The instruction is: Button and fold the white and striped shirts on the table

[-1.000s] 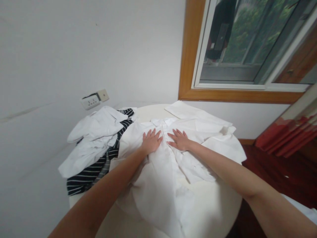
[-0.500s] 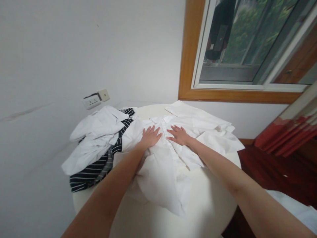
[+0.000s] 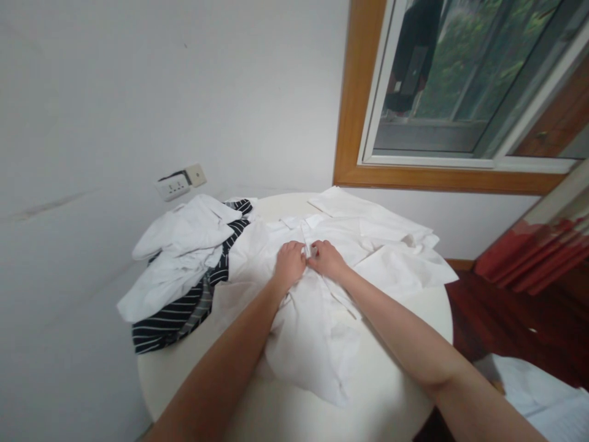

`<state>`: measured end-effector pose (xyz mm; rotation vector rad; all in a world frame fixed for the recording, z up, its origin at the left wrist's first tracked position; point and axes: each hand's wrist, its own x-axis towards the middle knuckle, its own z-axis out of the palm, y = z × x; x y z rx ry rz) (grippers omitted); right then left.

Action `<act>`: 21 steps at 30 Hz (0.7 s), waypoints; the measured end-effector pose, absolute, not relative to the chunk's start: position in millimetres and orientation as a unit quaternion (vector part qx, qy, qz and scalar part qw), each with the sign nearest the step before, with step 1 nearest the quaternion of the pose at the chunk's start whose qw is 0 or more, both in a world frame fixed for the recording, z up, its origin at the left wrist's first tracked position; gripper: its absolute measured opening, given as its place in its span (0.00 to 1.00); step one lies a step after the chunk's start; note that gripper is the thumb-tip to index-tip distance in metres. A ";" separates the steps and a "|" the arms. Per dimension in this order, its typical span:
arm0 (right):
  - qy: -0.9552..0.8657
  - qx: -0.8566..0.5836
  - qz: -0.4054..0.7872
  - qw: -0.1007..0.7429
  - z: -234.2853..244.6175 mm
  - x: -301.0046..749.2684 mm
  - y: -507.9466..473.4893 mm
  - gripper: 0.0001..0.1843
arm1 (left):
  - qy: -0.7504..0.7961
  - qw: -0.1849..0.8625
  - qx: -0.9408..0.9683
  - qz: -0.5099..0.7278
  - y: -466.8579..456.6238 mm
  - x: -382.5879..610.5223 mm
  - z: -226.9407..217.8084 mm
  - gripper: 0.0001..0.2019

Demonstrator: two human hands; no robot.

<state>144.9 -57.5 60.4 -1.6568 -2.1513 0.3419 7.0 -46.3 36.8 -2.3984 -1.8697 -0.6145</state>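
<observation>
A white shirt [image 3: 306, 334] lies spread over the round white table [image 3: 386, 374], its collar toward the wall and one part hanging toward me in folds. Both hands meet at its front placket, just below the collar. My left hand [image 3: 291, 263] has its fingers curled on the cloth left of the placket. On the other side my right hand [image 3: 327, 258] pinches the fabric between thumb and fingers. Whether a button is between the fingertips is too small to tell.
At the table's left lie crumpled white clothes [image 3: 184, 236] over a black-and-white striped cloth [image 3: 172, 319]. A wall socket [image 3: 173, 186] is behind them. A wood-framed window [image 3: 442, 175] and red curtain [image 3: 524, 258] are at right. More white cloth [image 3: 534, 383] shows at lower right.
Both hands have gone from lying flat with spread fingers to curled and closed on the shirt front. They have drawn together at the placket. The view has shifted slightly.
</observation>
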 end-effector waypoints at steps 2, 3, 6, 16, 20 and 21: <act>-0.767 -0.602 0.085 0.206 55.8 141.8 -60.7 0.24 | -0.598 0.009 -0.774 -0.207 -48.2 5.6 36.8 0.17; -0.768 -0.602 0.069 0.206 54.2 141.3 -61.4 0.23 | -0.598 0.007 -0.774 -0.209 -48.7 5.5 37.4 0.16; -0.778 -0.594 0.044 0.200 51.4 142.4 -61.0 0.18 | -0.600 0.012 -0.772 -0.211 -48.5 6.2 39.3 0.15; -0.790 -0.584 0.053 0.179 48.7 147.6 -56.8 0.12 | -0.602 0.009 -0.768 -0.221 -46.2 6.1 38.0 0.13; -0.766 -0.590 0.085 0.242 45.0 154.0 -48.0 0.13 | -0.602 0.004 -0.766 -0.226 -47.2 7.3 38.8 0.13; -0.759 -0.591 0.094 0.258 44.0 156.5 -44.8 0.13 | -0.602 0.005 -0.766 -0.228 -47.4 7.7 39.1 0.14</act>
